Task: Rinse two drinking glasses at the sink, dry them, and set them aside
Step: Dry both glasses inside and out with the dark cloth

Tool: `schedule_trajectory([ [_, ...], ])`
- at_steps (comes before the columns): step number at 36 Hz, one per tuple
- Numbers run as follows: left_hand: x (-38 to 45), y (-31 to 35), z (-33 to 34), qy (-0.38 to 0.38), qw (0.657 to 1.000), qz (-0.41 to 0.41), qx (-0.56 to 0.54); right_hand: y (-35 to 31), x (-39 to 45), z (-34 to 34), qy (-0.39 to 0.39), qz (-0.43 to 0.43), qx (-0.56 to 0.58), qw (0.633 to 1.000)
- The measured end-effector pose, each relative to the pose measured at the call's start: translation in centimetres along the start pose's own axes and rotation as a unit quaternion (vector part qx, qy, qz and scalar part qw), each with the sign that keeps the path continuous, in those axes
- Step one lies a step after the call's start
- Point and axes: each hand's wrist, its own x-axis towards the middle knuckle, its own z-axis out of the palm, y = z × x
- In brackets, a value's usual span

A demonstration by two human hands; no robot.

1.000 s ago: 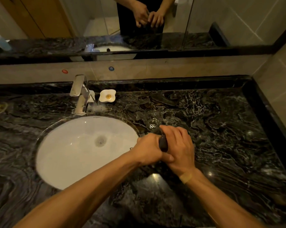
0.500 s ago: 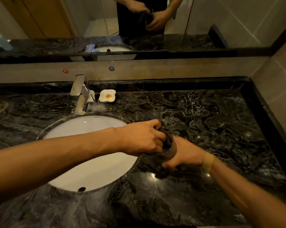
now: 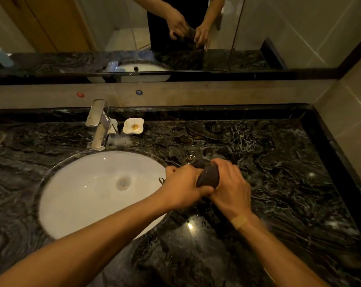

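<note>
We have both hands together over the tabletop (image 3: 279,162), just right of the sink (image 3: 71,193): our left hand (image 3: 181,189) and right hand (image 3: 229,189) are clamped around a dark cloth (image 3: 209,176), presumably with a drinking glass inside, though it is hidden. A second glass (image 3: 189,158) seems to stand just beyond our hands. Squeezing hard could crack the wrapped glass, and a swing forward could topple the other
</note>
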Motion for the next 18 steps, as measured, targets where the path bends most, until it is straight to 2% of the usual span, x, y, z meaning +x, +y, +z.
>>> schedule_trajectory([
  [2,-0.8,-0.7,-1.4,0.036,0.994,0.08,0.069,0.5,0.0,-0.1,-0.009,0.009,0.025,1.0],
  [4,-1.5,-2.4,-3.0,0.007,0.989,0.137,0.056,1.5,0.0,-0.7,-0.019,0.082,0.073,0.994],
  [6,-2.0,-3.9,-4.3,-0.016,0.989,0.144,0.028,2.5,0.1,-1.5,-0.006,0.147,0.104,0.984],
  [7,-2.2,-4.2,-4.6,0.011,0.99,0.135,0.032,2.7,0.3,-1.8,0.002,0.151,0.101,0.983],
  [9,-2.4,-3.9,-4.6,0.122,0.983,0.119,0.075,2.5,0.7,-2.2,0.011,0.122,0.072,0.99],
  [12,-1.9,-2.6,-4.6,0.279,0.934,0.087,0.206,2.2,0.9,-1.7,-0.008,0.059,0.018,0.998],
  [14,-1.4,-1.7,-4.4,0.327,0.908,0.065,0.254,2.1,0.7,-1.2,-0.018,0.042,-0.01,0.999],
  [16,-1.0,-0.8,-3.1,0.286,0.92,0.06,0.26,1.5,0.6,-0.8,-0.011,0.047,-0.01,0.999],
  [18,-0.7,0.0,-1.1,0.189,0.951,0.06,0.236,0.8,0.5,-0.5,-0.001,0.051,0.002,0.999],
])
